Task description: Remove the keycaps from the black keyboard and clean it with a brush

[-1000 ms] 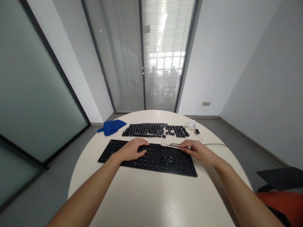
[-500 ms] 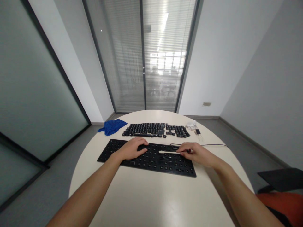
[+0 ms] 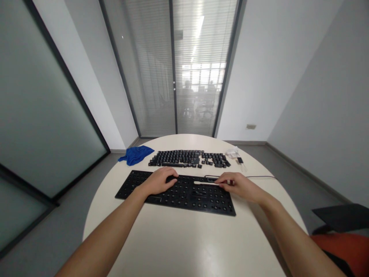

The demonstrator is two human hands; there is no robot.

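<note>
A black keyboard base [image 3: 184,196] with its keycaps off lies slightly slanted on the table, its bare switches showing. My left hand [image 3: 158,181] holds it at the left of its middle, fingers bent over the back edge and thumb apart on the top face. Pinched in my right hand [image 3: 235,184] is a slim white stick [image 3: 205,183] with a wider rounded end, which points left over the right part of the base. Its exact kind is too small to make out, and its near end is hidden by my fingers.
Behind the base, loose black keycaps [image 3: 178,157] lie in keyboard order on the round table [image 3: 173,246]. A blue cloth [image 3: 136,155] is at the left, a crumpled white item [image 3: 231,153] and a small black piece [image 3: 240,160] at the right. A thin cable [image 3: 261,177] runs right.
The keyboard base has shifted slightly left together with my left hand. The white stick has moved slightly up toward the base's back edge, still in my right hand.
</note>
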